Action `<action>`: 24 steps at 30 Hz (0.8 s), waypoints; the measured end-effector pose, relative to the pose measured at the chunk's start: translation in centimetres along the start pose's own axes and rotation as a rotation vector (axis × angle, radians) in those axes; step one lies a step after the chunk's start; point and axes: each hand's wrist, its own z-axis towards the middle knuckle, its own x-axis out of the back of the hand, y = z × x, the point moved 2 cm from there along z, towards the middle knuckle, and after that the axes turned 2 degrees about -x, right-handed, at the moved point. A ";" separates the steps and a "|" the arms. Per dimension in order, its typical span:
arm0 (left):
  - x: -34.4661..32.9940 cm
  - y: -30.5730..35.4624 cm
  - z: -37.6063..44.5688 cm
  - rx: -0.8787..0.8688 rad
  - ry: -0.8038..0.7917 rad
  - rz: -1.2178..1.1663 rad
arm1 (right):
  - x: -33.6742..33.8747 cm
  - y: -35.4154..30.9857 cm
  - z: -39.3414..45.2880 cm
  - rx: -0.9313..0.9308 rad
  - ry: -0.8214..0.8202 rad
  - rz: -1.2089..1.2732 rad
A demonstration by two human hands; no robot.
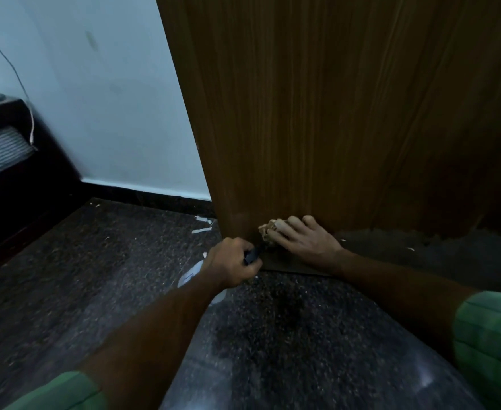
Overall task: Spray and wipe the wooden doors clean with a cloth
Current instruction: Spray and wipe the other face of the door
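**Down at the Foot of the Door**

The wooden door [317, 113] stands ajar, and the work has reached its very bottom edge, just above the floor. A small, crumpled tan cloth [268, 230] is pressed against the wood there by the right hand [305, 241], fingers stretched out flat over it rather than curled around it. Just beside it, the left hand [233, 263] has its fingers wrapped tightly around the dark head of a spray bottle [250, 255], whose pale body shows under the wrist, nozzle pointing toward the cloth and the door's lower corner.

The speckled dark floor [272, 335] around them is littered with white scraps. From where I stand, the risks look plain: a spray fired this close could soak the right hand or pool on the polished floor, making it slick. The cloth, merely pressed, might slip out or drag grit across the wood.
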 end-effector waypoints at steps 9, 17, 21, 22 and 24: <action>-2.9 2.9 2.2 -0.037 -0.081 0.039 | 2.0 3.8 -3.7 -0.373 0.068 0.166; -3.5 4.6 3.4 -0.159 0.032 -0.052 | -1.5 3.7 -9.4 0.183 -0.052 -0.095; -3.3 6.8 4.2 -0.168 0.111 -0.129 | -2.5 2.3 -10.3 0.319 -0.144 -0.164; -3.3 7.2 4.4 -0.166 0.125 -0.162 | -1.9 2.6 -9.7 0.230 -0.101 -0.122; -3.4 8.1 4.9 -0.154 0.150 -0.217 | -0.4 4.0 -8.9 -0.037 0.003 -0.028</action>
